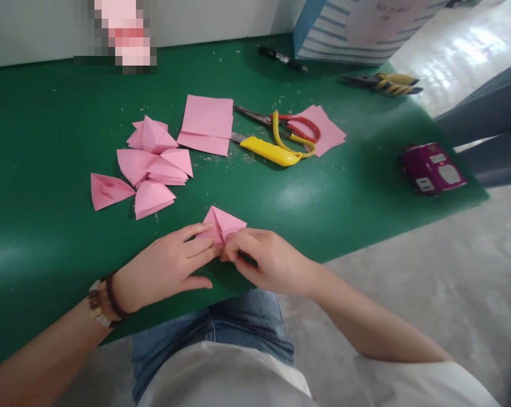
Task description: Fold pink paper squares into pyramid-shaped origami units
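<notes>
A partly folded piece of pink paper (pixel 226 221) lies on the green table close to its front edge. My left hand (pixel 170 263) rests flat with its fingers spread, the fingertips pressing the paper's left side. With thumb and fingers pinched together, my right hand (pixel 266 254) grips the paper's lower right edge. Its fingertips cover that corner, so the fold there is hidden. Beyond my left hand sit several folded pink paper pieces (pixel 154 200) in a loose cluster. Flat pink paper squares (pixel 207 121) are stacked behind them to the right.
Red-handled scissors (pixel 308 127) and a yellow utility knife (pixel 270 151) lie beside more pink squares (pixel 334 135). Farther back are a pen (pixel 281 57), pliers (pixel 382 83) and a blue-striped box (pixel 323 34). A purple box (pixel 436 168) stands near the right edge, by someone's legs.
</notes>
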Demonstrator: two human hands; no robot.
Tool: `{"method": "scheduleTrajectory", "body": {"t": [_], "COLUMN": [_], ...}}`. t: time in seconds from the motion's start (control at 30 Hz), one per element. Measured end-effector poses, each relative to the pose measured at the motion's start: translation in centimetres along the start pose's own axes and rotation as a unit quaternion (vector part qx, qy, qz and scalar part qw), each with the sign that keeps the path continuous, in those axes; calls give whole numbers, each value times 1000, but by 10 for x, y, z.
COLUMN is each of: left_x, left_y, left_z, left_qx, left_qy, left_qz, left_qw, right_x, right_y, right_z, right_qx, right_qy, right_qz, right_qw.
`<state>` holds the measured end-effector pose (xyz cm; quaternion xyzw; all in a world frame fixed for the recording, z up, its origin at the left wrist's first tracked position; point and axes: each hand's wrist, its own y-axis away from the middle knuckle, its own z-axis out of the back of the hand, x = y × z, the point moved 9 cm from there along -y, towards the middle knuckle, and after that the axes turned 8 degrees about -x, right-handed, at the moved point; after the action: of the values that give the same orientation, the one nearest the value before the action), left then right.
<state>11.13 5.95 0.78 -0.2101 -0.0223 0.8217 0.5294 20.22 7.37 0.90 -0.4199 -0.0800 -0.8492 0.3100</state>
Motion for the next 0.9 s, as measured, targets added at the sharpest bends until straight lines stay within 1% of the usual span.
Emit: {"method": "scheduleTrajectory", "body": {"t": [0.2, 0.3, 0.4, 0.57, 0.63, 0.73, 0.83, 0.9], "left_x": [5, 5, 6, 9, 10, 11, 12, 12], "left_y": [2, 2, 2, 4, 5, 6, 6, 6], "left_z": [0, 0, -1, -1, -2, -2, -2, -1], "left_qx": [2, 5, 10, 3, 2, -3, -7, -6], "left_qy": [28, 33, 48, 63, 70, 77, 74, 71], "left_qz": [30, 36, 43, 59, 64, 67, 65, 58], "left_qw": [999, 999, 998, 996, 995, 995, 995, 996], "right_x": [-3, -4, -4, -3, 1, 4, 1, 4], "right_y": [-2, -2, -2, -1, 0, -1, -6, -11], "right_z": [-1, 0, -3, -7, -2, 8, 12, 10], "right_qx": [5, 2, 10, 22, 9, -28, -40, -35], "right_qy": [31, 13, -8, 4, -23, -48, -1, 61], "right_qz": [-17, -29, -28, -25, -14, 2, 26, 82], "right_qw": [999, 999, 1000, 999, 1000, 998, 999, 994]}}
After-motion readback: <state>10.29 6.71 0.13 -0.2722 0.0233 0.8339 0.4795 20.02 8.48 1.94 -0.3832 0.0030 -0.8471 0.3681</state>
